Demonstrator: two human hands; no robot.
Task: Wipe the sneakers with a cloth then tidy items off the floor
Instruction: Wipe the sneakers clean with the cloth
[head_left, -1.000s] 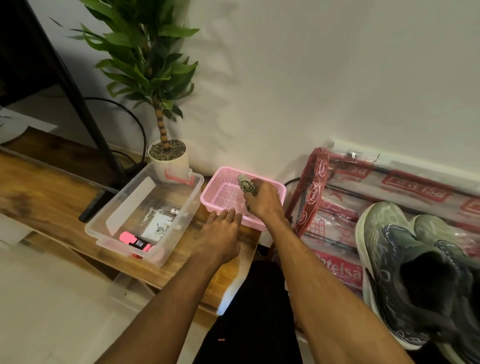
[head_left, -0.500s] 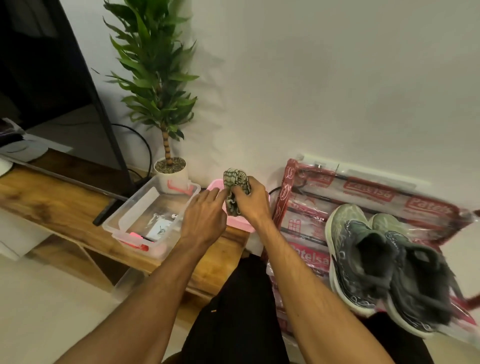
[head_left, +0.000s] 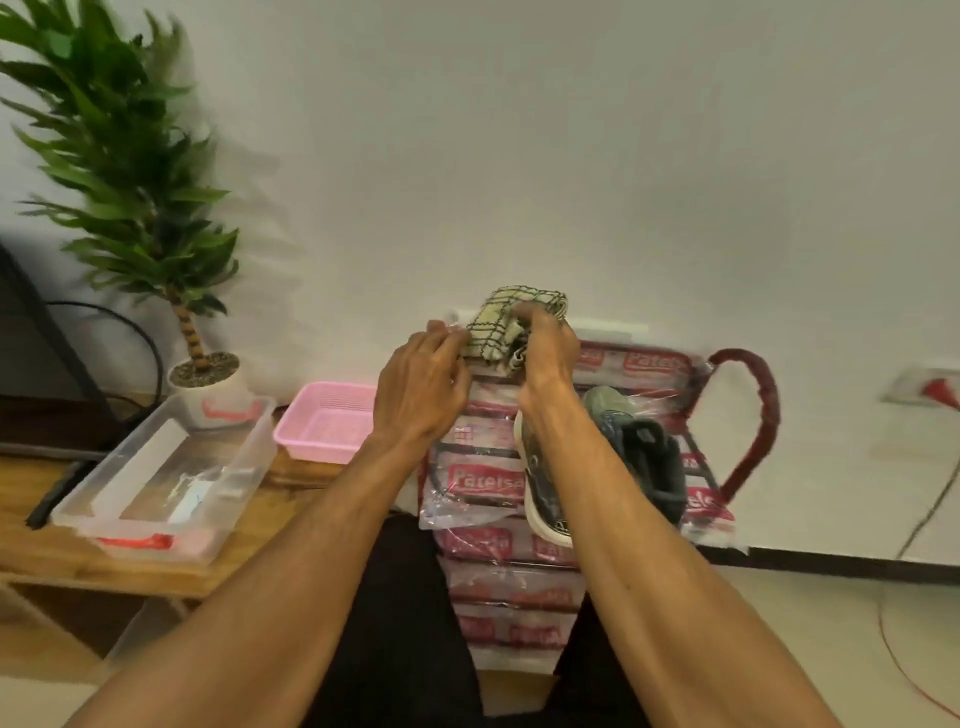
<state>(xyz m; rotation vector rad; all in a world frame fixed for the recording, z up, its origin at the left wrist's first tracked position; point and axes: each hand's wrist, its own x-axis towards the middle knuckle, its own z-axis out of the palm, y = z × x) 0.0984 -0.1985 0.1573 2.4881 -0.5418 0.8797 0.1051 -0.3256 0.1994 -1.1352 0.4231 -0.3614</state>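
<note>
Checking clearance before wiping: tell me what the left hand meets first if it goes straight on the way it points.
The cloth, gripped by the right hand. The left hand points up and rightward in the picture, fingertips at the cloth's edge; blur hides whether they touch it.

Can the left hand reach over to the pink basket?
Probably yes. The pink basket sits just left of the left hand, open side up, with nothing between them. That hand seems to pinch the cloth that the right hand grips, so it would let go first.
</note>
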